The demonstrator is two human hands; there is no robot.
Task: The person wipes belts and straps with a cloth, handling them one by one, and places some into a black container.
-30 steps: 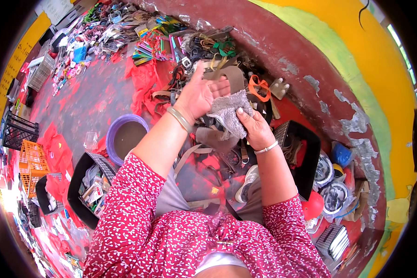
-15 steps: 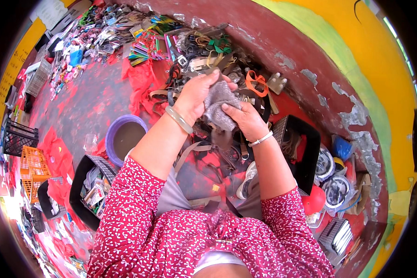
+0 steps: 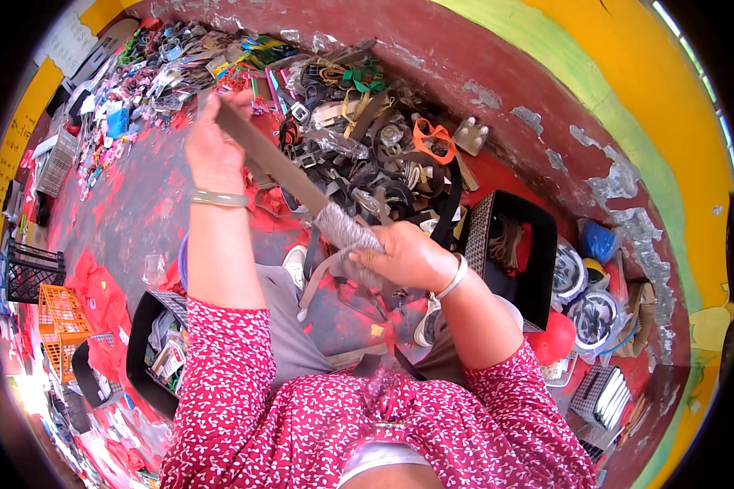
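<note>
Strap (image 3: 273, 163) end hidden inside left hand (image 3: 212, 147); bundled grey end (image 3: 347, 232) partly covered by right hand (image 3: 408, 257). Both hands clamped on strap, stretched taut above belt pile (image 3: 383, 155). Half second before, hands were held together; since then, drawn well apart.

This is looking like a floor-level stall or workshop dealing in straps and small goods. Beyond the hands, a heap of belts, buckles and webbing (image 3: 375, 155) is lying on a red ground sheet (image 3: 130, 220) against a painted wall (image 3: 546, 90). Black trays (image 3: 538, 269) and plastic crates (image 3: 61, 314) are sitting to either side of them.
</note>
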